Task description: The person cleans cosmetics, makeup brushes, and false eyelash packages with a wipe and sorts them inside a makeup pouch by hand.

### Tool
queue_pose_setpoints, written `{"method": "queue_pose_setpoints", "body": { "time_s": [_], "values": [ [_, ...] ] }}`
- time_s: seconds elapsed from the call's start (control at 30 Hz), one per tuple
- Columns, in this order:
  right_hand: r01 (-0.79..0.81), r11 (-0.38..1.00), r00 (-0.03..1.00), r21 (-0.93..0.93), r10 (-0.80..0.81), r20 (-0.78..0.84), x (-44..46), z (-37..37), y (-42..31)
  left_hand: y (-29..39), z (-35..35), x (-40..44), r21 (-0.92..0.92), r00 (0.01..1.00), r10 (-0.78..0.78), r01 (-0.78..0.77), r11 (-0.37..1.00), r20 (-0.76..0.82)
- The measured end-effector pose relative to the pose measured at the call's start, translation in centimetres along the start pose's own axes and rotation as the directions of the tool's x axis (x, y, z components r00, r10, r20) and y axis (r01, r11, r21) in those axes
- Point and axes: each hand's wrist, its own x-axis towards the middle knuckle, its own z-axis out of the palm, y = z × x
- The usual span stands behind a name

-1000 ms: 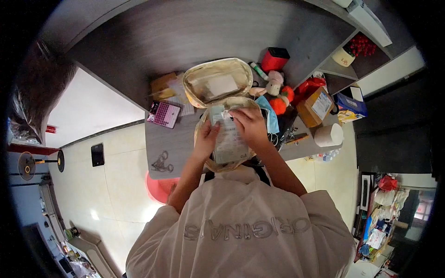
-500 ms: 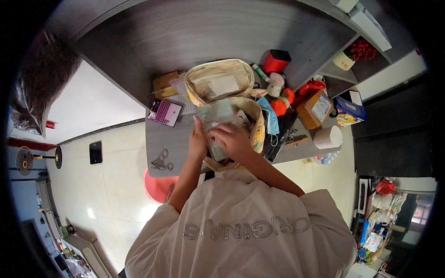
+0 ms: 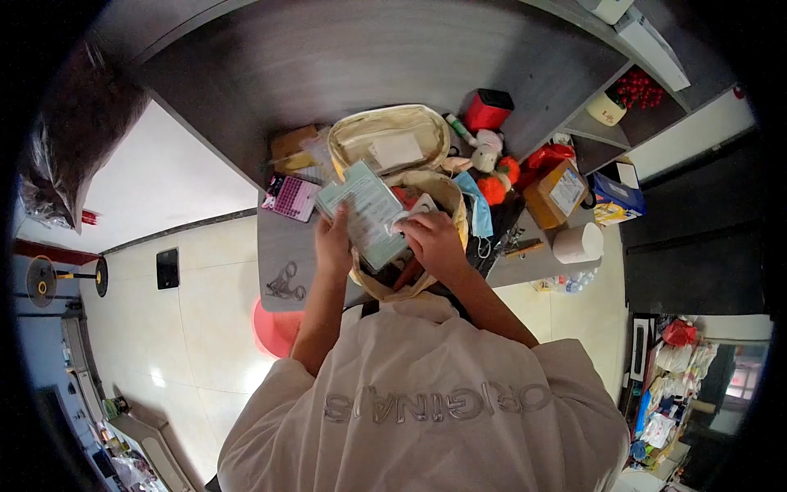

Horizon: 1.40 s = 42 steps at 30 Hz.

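Observation:
My left hand (image 3: 334, 243) grips the left edge of a flat, pale green printed packet (image 3: 366, 215), thumb on top. The packet is tilted over the left part of an open cream fabric bag (image 3: 460, 197), whose lid (image 3: 388, 124) is folded back toward the desk's rear panel. At the packet's right edge, my right hand (image 3: 433, 243) has its fingers pinched around a small whitish piece, too small to make out. Inside the bag, red and brown items show beside and below the packet.
Left of the bag are a pink calculator-like object (image 3: 291, 198) and scissors (image 3: 286, 282) on the desk. To the right lie a blue mask (image 3: 475, 202), soft toys (image 3: 487, 150), a cardboard box (image 3: 561, 194) and a white roll (image 3: 579, 243). A pink basin (image 3: 276, 328) is below.
The packet has come up out of the bag and moved left, now tilted, with my left hand. My right hand swung left over it, then back to its right edge. More bag contents show.

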Motion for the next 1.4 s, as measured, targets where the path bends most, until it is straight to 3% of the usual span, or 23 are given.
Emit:
{"method": "queue_pose_setpoints", "body": {
  "time_s": [0.1, 0.23, 0.4, 0.5, 0.53, 0.63, 0.7, 0.8, 0.83, 0.9, 0.93, 0.97, 1.07, 1.17, 1.27, 1.3, 1.37, 1.4],
  "values": [
    [-0.077, 0.995, 0.997, 0.068, 0.078, -0.025, -0.4, 1.0, -0.5, -0.2, -0.3, -0.1, -0.04, 1.0, -0.014, 0.015, 0.999, 0.022],
    [0.035, 0.995, 0.998, 0.097, -0.04, 0.054, -0.9, 1.5, -2.8, 0.0, 0.2, -0.6, -0.133, 0.998, -0.014, 0.022, 0.991, 0.061],
    [0.089, 0.989, 0.989, 0.12, -0.102, 0.109, -1.6, 2.2, -3.7, -1.2, 0.0, -0.4, -0.016, 0.998, -0.058, 0.059, 0.998, 0.039],
    [-0.077, 0.996, 0.978, 0.037, 0.069, 0.197, -1.7, 1.5, -2.8, -1.7, -0.1, -0.2, -0.039, 0.999, -0.017, 0.019, 0.999, 0.04],
    [-0.14, 0.987, 0.98, 0.076, 0.128, 0.154, -1.7, 1.4, -2.6, -1.7, -0.2, -0.2, -0.055, 0.999, 0.002, 0.0, 0.998, 0.035],
    [-0.278, 0.939, 0.961, 0.201, 0.269, 0.07, -2.0, 1.2, -2.0, -0.8, 0.4, -1.0, 0.059, 1.0, -0.012, 0.014, 0.998, -0.027],
    [-0.311, 0.908, 0.95, 0.281, 0.306, 0.062, -2.2, 1.6, -1.4, 0.5, 1.2, -1.8, 0.263, 0.998, -0.067, 0.065, 0.963, -0.002],
    [-0.257, 0.925, 0.965, 0.281, 0.259, 0.031, -2.7, 2.5, -1.0, 1.1, 3.1, -3.4, 0.399, 0.996, -0.083, 0.08, 0.913, -0.009],
    [-0.338, 0.878, 0.941, 0.339, 0.327, 0.09, -2.5, 2.4, -1.1, 1.0, 3.5, -3.8, 0.417, 0.997, -0.074, 0.075, 0.906, -0.018],
    [-0.498, 0.752, 0.867, 0.431, 0.448, 0.221, -2.4, 1.8, -1.4, 0.4, 3.0, -4.0, 0.362, 0.97, 0.081, -0.162, 0.918, 0.228],
    [-0.461, 0.722, 0.883, 0.517, 0.432, 0.184, -2.6, 2.2, -0.9, 0.3, 2.9, -4.1, 0.313, 0.925, 0.158, -0.272, 0.91, 0.345],
    [-0.418, 0.685, 0.896, 0.597, 0.42, 0.145, -3.0, 2.9, 0.1, 0.0, 3.2, -4.0, 0.252, 0.89, 0.133, -0.262, 0.932, 0.436],
    [-0.382, 0.473, 0.871, 0.794, 0.473, 0.137, -2.5, 2.3, 0.2, -0.4, 1.9, -3.4, 0.506, 0.87, 0.078, -0.354, 0.787, 0.487],
    [-0.444, 0.182, 0.81, 0.877, 0.5, 0.306, -2.6, 1.4, 0.6, -1.4, 1.1, -2.3, 0.609, 0.75, 0.221, -0.643, 0.463, 0.624],
    [-0.434, -0.123, 0.764, 0.893, 0.475, 0.437, -3.4, 2.0, 1.4, -2.1, 1.7, -2.2, 0.581, 0.724, 0.406, -0.69, 0.431, 0.558],
    [-0.409, -0.222, 0.753, 0.885, 0.466, 0.465, -3.9, 2.5, 1.7, -2.8, 1.4, -1.8, 0.509, 0.757, 0.373, -0.642, 0.573, 0.536],
    [-0.415, -0.223, 0.733, 0.882, 0.492, 0.469, -4.7, 3.4, 2.4, -4.5, 0.5, -1.1, 0.328, 0.813, 0.287, -0.49, 0.808, 0.507],
    [-0.417, -0.224, 0.723, 0.881, 0.505, 0.471, -4.8, 3.5, 2.4, -4.4, 0.6, -1.1, 0.301, 0.812, 0.293, -0.483, 0.822, 0.505]
  ]
}}
